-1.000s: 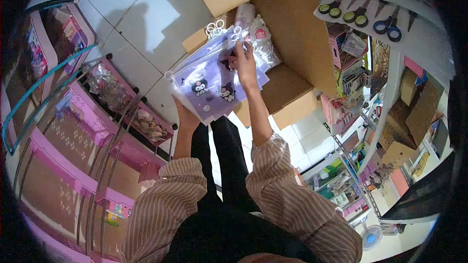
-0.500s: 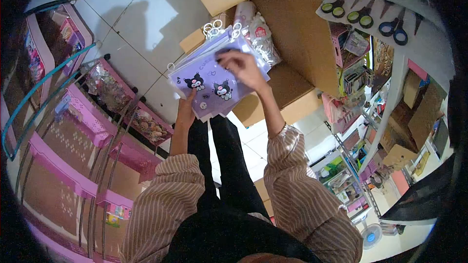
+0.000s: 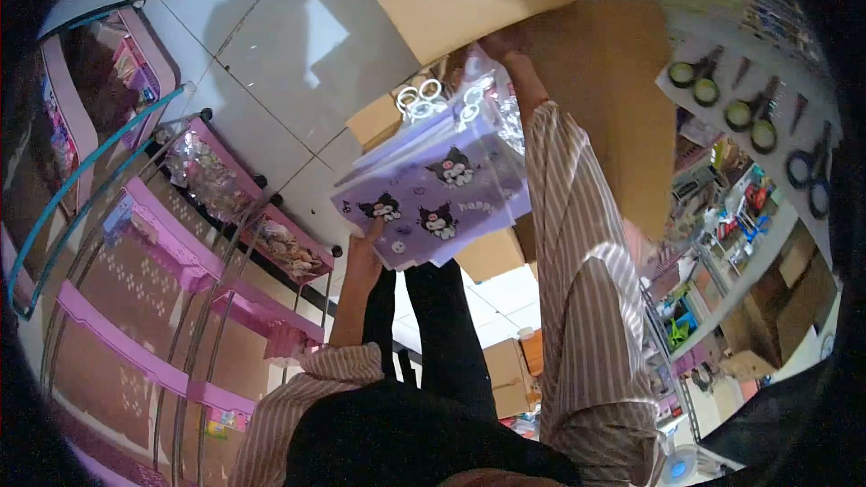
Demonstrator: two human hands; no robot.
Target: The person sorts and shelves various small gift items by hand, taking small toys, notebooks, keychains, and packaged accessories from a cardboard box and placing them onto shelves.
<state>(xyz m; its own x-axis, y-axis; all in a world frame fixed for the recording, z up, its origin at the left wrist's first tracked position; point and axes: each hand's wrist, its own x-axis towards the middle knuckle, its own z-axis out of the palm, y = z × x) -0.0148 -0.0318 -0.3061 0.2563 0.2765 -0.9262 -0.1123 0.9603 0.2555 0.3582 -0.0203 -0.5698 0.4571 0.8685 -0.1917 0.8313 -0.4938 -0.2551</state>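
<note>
A stack of purple plastic pouches (image 3: 410,194) with cartoon figures is in my left hand (image 3: 365,248), thumb on top at the lower left edge. White rings (image 3: 419,99) hang at the pouches' far edge. My right hand (image 3: 505,45) reaches past the stack into the open cardboard box (image 3: 622,108), beside clear plastic wrapping (image 3: 496,86). Its fingers are dark and blurred, so what they touch cannot be made out. The stack is tilted in front of the box and covers part of its opening.
At the left stands a rack with pink baskets (image 3: 126,325), and small packets fill pink bins (image 3: 203,167). Several scissors (image 3: 753,113) hang on the right, above shelves of goods. A box flap (image 3: 469,0) sticks out over the tiled floor (image 3: 271,63).
My right hand has left the top of the pouches and moved forward into the box. More of the front pouch's print shows. My left hand still holds the stack. The view has shifted.
</note>
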